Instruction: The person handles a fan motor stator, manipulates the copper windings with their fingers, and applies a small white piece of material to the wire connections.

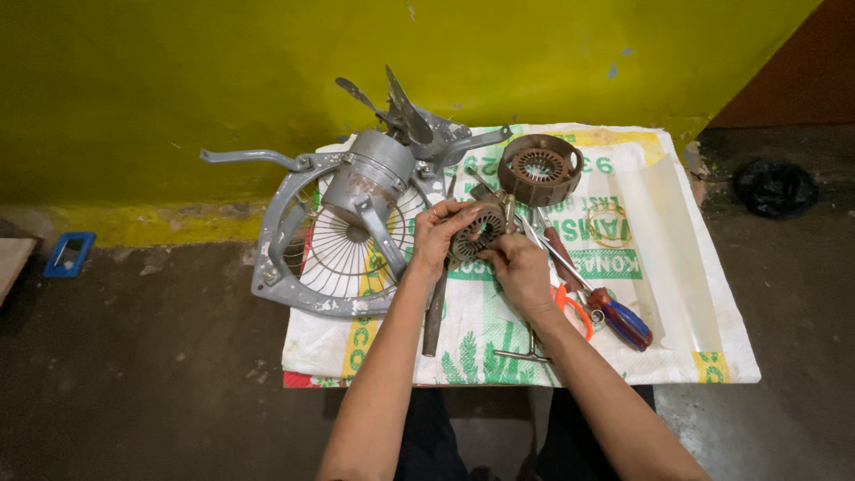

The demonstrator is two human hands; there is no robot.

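Mid-frame, the stator [478, 233] sits between both hands — left hand [436, 239] grasping its left side, right hand [519, 267] gripping its lower right — above the sack [686, 294]

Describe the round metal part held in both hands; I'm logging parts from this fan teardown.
The round metal part is a dull grey-brown ring with a slotted inner edge around an open centre, like a motor core. It looks worn and dusty. It is held just above the printed woven sack, its open face turned up toward the camera. The left hand holds its left side, the right hand its lower right edge. A similar brown round housing lies behind it.
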